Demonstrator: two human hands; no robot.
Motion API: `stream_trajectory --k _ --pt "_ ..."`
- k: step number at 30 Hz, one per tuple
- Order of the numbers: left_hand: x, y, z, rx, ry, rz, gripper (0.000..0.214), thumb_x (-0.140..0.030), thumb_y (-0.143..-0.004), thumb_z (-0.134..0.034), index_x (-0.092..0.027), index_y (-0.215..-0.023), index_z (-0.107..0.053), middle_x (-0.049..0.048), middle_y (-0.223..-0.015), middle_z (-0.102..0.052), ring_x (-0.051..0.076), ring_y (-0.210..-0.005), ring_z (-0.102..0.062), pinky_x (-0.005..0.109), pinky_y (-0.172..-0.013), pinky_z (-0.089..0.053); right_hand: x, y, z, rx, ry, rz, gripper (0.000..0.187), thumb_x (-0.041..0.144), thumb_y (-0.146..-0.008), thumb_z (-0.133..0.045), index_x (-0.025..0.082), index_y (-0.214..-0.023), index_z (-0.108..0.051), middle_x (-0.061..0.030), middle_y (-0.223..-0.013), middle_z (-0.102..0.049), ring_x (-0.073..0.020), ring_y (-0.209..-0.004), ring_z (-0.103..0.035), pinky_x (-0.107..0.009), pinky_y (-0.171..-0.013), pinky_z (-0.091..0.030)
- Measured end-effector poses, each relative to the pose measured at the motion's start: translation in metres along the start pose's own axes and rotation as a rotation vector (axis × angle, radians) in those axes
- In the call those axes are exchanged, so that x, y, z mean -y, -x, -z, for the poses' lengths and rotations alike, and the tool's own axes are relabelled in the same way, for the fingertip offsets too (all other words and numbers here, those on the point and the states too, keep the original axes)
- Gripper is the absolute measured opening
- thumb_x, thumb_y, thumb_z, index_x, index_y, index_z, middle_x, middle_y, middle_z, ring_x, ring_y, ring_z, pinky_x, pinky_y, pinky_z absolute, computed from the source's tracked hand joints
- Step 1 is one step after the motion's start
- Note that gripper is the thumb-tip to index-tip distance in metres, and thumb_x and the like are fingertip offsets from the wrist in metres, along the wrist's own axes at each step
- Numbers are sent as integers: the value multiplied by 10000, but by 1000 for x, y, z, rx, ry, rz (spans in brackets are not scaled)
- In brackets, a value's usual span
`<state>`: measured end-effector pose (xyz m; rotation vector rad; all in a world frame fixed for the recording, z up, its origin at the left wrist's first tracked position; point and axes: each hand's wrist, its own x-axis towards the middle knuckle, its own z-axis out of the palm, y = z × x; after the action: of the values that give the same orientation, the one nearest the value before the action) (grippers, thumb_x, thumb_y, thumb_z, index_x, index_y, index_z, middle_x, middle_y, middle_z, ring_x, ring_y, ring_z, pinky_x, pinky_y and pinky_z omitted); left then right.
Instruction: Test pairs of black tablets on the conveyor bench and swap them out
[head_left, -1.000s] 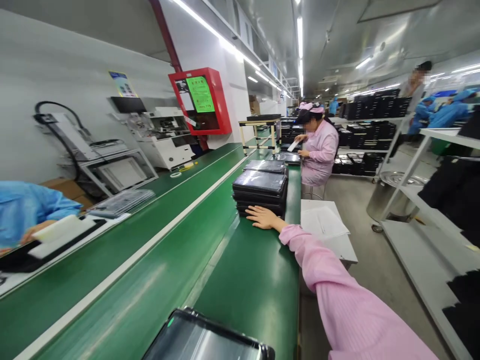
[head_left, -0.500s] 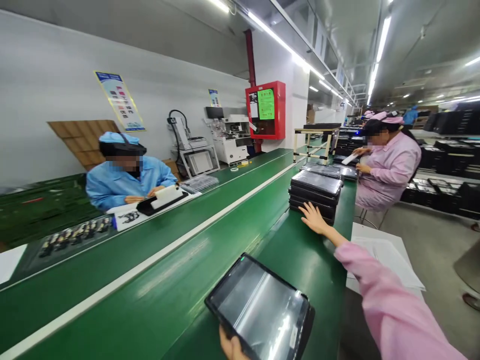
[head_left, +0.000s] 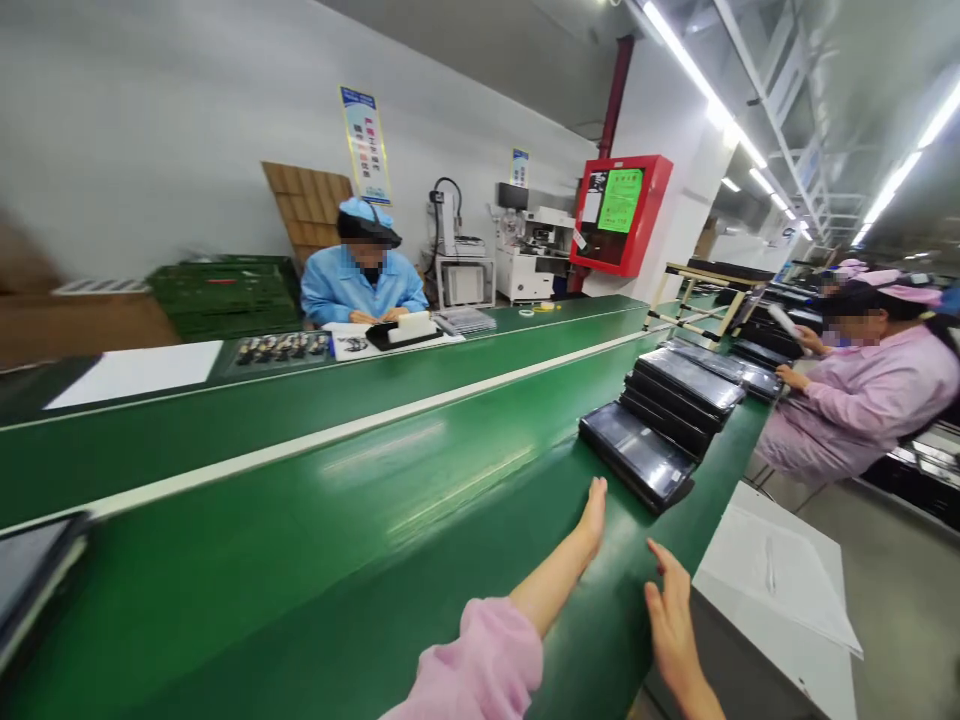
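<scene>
My left hand (head_left: pixel 593 516) is held out over the green belt (head_left: pixel 450 540) with its fingers stretched and nothing in it. A dark tablet (head_left: pixel 637 452) with a glossy screen lies just beyond its fingertips. It rests against the near side of a stack of similar tablets (head_left: pixel 679 385). Lower and to the right, my right hand (head_left: pixel 670 612) is open and empty, with thumb and fingers apart. A small gap separates both hands from the tablet.
Another tablet (head_left: pixel 34 570) is cut off by the left edge. A white side table (head_left: pixel 787 590) with papers stands at the right. Across the belt sits a person in blue (head_left: pixel 364 280); a person in pink (head_left: pixel 874 390) works beyond the stack. A rack (head_left: pixel 697 300) straddles the belt.
The tablet held in my left hand now lies on the belt by the stack, released. My right hand has drawn back from the stack. The view has swung left.
</scene>
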<state>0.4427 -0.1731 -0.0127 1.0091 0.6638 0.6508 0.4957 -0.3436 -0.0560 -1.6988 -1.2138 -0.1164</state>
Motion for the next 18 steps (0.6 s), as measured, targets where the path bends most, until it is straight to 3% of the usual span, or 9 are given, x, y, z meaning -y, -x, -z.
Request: stream_trajectory --k 3,6,8,10,13,15,16,18 --pt "16 54 57 45 -34 -75 770 -687 -849 -516 -151 -1401 -513 230 -1458 -498 325 -1340 -505 500 -1145 -348 37 5 -40 271 -140 135 440 471 -1031 -374 247 -1402 -450 -130 -1335 -546 -310 -1238 -505 -517 -1024 -446" --pt "8 123 138 -101 -121 -232 715 -695 -796 -597 -170 -1281 -618 212 -1323 -616 332 -1172 -634 529 -1034 -464 74 4 -83 551 -283 226 414 439 -1035 -358 248 -1384 -473 -117 -1321 -568 -276 -1224 -531 -469 -1022 -472" --pt "-11 176 202 -319 -231 -364 638 -643 -756 -681 -203 -1217 -658 164 -1309 -635 320 -1200 -608 518 -1079 -427 98 6 -113 737 -323 303 417 441 -1027 -355 255 -1370 -504 -109 -1317 -578 -268 -1221 -539 -458 -1022 -478" --pt "-37 235 267 -622 -355 -474 573 -592 -774 -686 -220 -1207 -654 132 -1356 -603 311 -1308 -510 507 -1179 -297 121 12 -145 852 -307 410 432 468 -1005 -388 270 -1361 -532 -104 -1340 -570 -282 -1246 -519 -480 -1028 -468" --pt "-72 325 353 -1152 -474 -540 605 -531 -902 -525 -189 -1398 -468 149 -1586 -315 302 -1505 -174 509 -1240 -38 162 19 -197 896 -268 525 463 511 -970 -430 285 -1355 -555 -104 -1369 -556 -320 -1271 -490 -535 -1019 -450" --pt "-89 369 396 -1450 -481 -520 678 -494 -957 -418 -155 -1516 -240 168 -1653 -73 298 -1531 49 527 -1222 67 199 23 -235 910 -288 531 492 530 -957 -427 271 -1355 -558 -114 -1357 -567 -335 -1266 -495 -554 -1015 -446" --pt "-96 385 414 -1558 -468 -500 692 -488 -973 -378 -139 -1534 -172 180 -1655 -23 300 -1527 91 529 -1218 76 220 26 -254 919 -311 516 511 538 -953 -421 258 -1358 -555 -122 -1348 -574 -338 -1265 -499 -557 -1021 -442" --pt "-105 402 442 -1674 -427 -455 668 -510 -990 -334 -132 -1527 -211 196 -1644 -104 310 -1532 12 509 -1230 4 264 35 -290 951 -365 463 544 545 -955 -388 233 -1374 -538 -132 -1355 -575 -337 -1271 -507 -550 -1048 -424"
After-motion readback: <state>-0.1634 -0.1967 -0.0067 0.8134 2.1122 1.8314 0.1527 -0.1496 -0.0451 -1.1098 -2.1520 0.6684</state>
